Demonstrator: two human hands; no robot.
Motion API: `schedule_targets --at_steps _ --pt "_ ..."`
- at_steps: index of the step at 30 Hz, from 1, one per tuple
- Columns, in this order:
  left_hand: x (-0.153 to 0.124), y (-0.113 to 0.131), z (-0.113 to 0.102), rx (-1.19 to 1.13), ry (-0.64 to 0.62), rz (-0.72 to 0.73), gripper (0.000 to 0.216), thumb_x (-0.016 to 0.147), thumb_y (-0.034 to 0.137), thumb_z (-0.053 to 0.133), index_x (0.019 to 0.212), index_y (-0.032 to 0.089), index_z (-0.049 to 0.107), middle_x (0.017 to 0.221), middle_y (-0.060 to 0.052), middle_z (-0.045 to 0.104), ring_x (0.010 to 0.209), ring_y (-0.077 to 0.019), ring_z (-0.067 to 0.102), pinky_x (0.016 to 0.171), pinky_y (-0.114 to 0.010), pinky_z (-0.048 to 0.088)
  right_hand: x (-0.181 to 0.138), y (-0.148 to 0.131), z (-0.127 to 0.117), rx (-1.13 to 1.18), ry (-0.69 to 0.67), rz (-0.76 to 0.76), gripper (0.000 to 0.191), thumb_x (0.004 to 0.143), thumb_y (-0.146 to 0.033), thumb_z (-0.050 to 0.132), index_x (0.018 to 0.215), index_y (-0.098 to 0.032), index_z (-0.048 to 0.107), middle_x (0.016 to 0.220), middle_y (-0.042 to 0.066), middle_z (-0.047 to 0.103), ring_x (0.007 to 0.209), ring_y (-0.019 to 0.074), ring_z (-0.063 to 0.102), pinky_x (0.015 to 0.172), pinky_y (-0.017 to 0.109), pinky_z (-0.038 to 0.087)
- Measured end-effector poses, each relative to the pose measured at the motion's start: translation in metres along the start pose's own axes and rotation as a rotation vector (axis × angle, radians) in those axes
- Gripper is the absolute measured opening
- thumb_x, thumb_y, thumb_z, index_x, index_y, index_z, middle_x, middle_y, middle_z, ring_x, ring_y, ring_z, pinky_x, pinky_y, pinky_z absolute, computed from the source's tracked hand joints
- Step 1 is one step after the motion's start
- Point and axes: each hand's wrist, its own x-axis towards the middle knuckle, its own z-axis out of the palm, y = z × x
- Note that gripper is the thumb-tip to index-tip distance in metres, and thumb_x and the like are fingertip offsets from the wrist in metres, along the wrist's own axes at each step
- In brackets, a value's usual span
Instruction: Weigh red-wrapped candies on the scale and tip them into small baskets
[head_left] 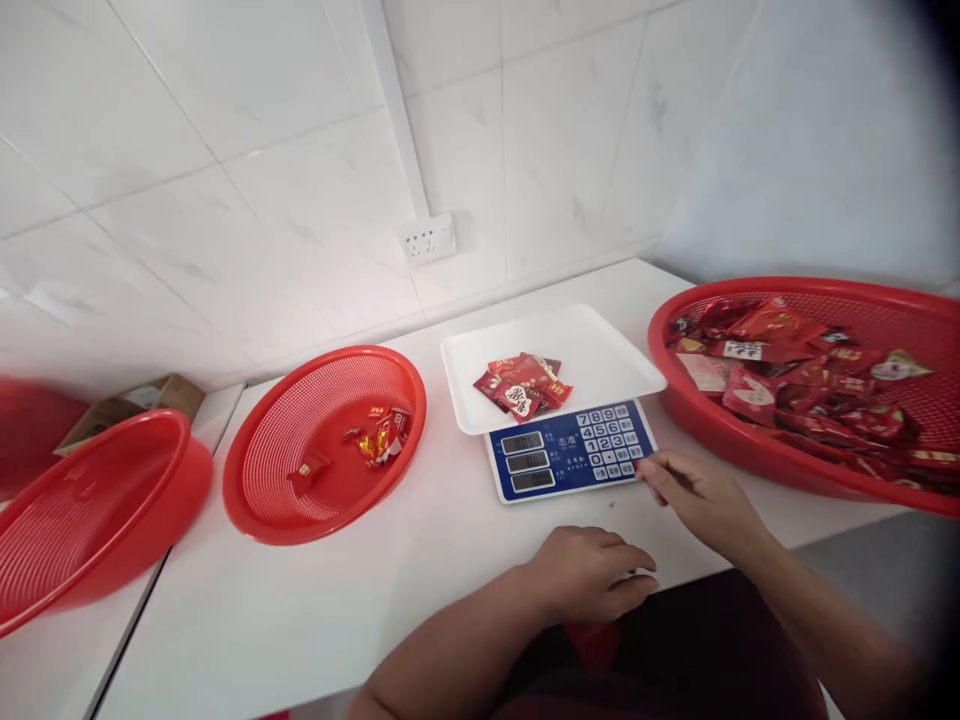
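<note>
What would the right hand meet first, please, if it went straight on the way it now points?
The scale's blue keypad panel, most likely: it lies just past the fingers of the right hand. Depth is unclear, so the hand might pass above it.

A white conduit (pixel 397 110) runs down the tiled wall (pixel 574 150) to a socket (pixel 429 240), a brown carton (pixel 112 414) at left.

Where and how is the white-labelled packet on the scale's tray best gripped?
Probably by the near edge of the packet, pinched from the person's side and slightly above. It lies at the front of the pile with its label facing up and its near end uncovered, while other packets crowd behind it.
</note>
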Motion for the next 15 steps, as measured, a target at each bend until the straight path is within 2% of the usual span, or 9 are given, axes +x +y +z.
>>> schedule_targets --at_steps 2,4,8,9,13,15 --pt "0.000 0.002 -0.001 0.009 -0.022 -0.001 0.025 0.088 0.036 0.047 0.103 0.024 0.062 0.093 0.000 0.070 0.085 -0.0151 0.065 0.074 -0.024 0.049 -0.020 0.013 0.014 0.019 -0.055 0.051 0.043 0.083 -0.054 0.037 0.057 -0.023 0.051 0.046 -0.001 0.050 0.044 0.0142 0.051 0.045 0.025 0.043" --pt "0.000 0.003 -0.001 0.021 -0.034 -0.001 0.023 0.087 0.035 0.048 0.101 0.024 0.063 0.092 0.000 0.070 0.085 -0.0153 0.065 0.074 -0.024 0.049 -0.034 0.021 0.025 0.028 -0.097 0.074 0.042 0.083 -0.055 0.037 0.063 -0.023 0.056 0.050 0.000 0.057 0.048 0.0159 0.056 0.049 0.027 0.046" --pt "0.000 0.003 0.001 0.026 -0.018 0.018 0.023 0.087 0.035 0.048 0.101 0.024 0.063 0.093 0.000 0.070 0.086 -0.0157 0.065 0.073 -0.025 0.049 -0.038 0.022 0.036 0.007 -0.083 0.055 0.036 0.080 -0.053 0.045 0.089 -0.025 0.064 0.072 0.002 0.069 0.063 0.0190 0.064 0.060 0.029 0.052" --pt "0.000 0.003 0.001 0.027 -0.014 0.020 0.023 0.087 0.035 0.048 0.101 0.024 0.063 0.093 0.000 0.070 0.086 -0.0157 0.065 0.074 -0.025 0.049 -0.036 0.021 0.036 0.002 -0.084 0.050 0.035 0.080 -0.053 0.045 0.091 -0.025 0.063 0.074 0.002 0.070 0.064 0.0191 0.065 0.061 0.029 0.052" --pt "0.000 0.002 0.001 0.037 -0.014 0.015 0.023 0.087 0.035 0.048 0.102 0.025 0.062 0.094 0.001 0.069 0.086 -0.0150 0.065 0.074 -0.024 0.048 -0.034 0.023 0.037 -0.025 -0.122 0.014 0.037 0.082 -0.053 0.042 0.072 -0.024 0.062 0.071 0.003 0.069 0.065 0.0197 0.064 0.062 0.030 0.052" --pt "0.000 0.001 0.000 0.043 -0.019 0.014 0.023 0.087 0.035 0.048 0.102 0.025 0.062 0.093 0.001 0.069 0.085 -0.0150 0.065 0.073 -0.024 0.048 -0.035 0.026 0.038 -0.026 -0.100 0.029 0.032 0.082 -0.050 0.044 0.084 -0.026 0.065 0.074 0.002 0.070 0.067 0.0198 0.065 0.064 0.031 0.052"
